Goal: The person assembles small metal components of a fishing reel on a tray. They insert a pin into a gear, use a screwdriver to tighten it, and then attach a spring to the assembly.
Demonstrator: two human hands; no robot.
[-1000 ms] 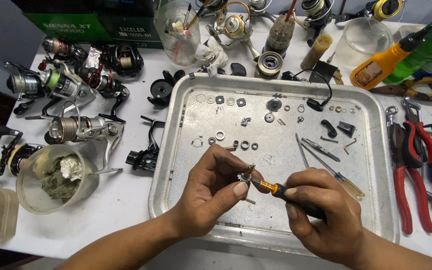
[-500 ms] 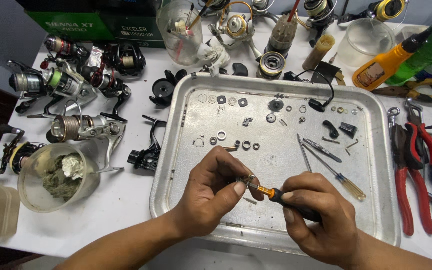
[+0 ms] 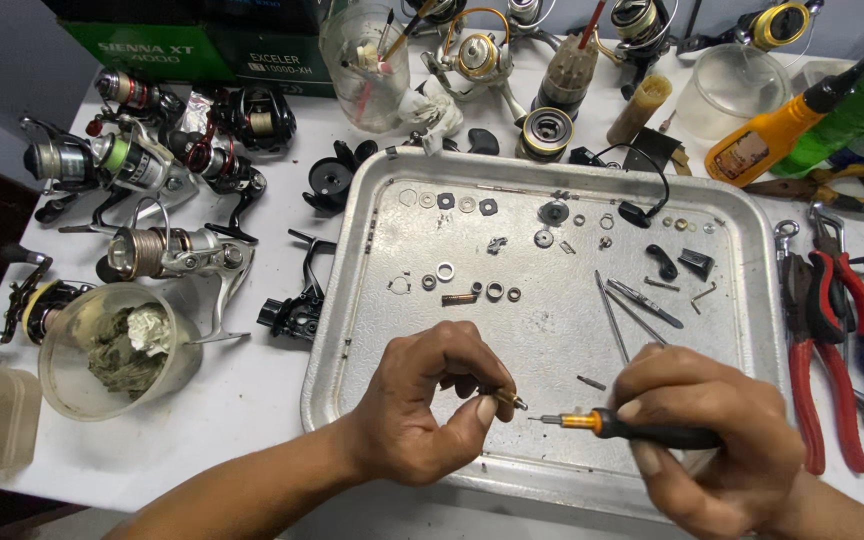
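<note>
My left hand (image 3: 430, 405) pinches a tiny brass-coloured metal part (image 3: 508, 401) between thumb and fingertips, just above the near edge of a metal tray (image 3: 372, 255). My right hand (image 3: 707, 440) grips a small screwdriver (image 3: 622, 426) with a black handle and an orange collar. Its thin tip points left at the small part, with a small gap between them. Washers, rings, a spring and other small reel parts (image 3: 472, 290) lie spread over the tray.
Several fishing reels (image 3: 167, 250) crowd the white table to the left. A clear cup holding dirty rag (image 3: 117, 345) stands near the left. Red-handled pliers (image 3: 822, 330) lie right of the tray. Bottles (image 3: 792, 130), a jar of brushes (image 3: 364, 60) and green boxes stand at the back.
The screwdriver tip has drawn back to the right and now sits clear of the small part. Both hands have dropped slightly toward the tray's near edge.
</note>
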